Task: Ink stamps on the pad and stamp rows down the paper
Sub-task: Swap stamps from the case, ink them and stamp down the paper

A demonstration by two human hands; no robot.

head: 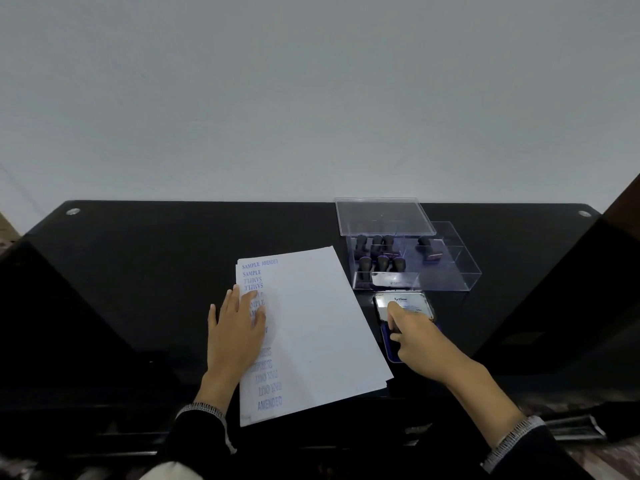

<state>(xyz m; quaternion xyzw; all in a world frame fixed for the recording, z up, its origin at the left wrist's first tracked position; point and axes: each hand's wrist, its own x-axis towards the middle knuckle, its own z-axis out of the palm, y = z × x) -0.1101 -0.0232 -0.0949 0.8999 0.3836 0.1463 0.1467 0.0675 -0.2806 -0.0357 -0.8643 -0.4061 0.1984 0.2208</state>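
Where the black table (138,271) meets the pale wall, its far edge runs straight, and broad bare surface lies left of the paper (311,323). The tilted sheets reach close to the near edge, stamped words running down their left margin. The left hand (235,327) lies flat on that margin, fingers straight. A clear box (450,271) of stamps (377,254) stands beyond the open ink pad (405,306), just beside the paper. The right hand (415,334) curls over the pad; whether it grips a stamp I cannot tell.

stamped paper (311,323), open ink pad (388,341) beside
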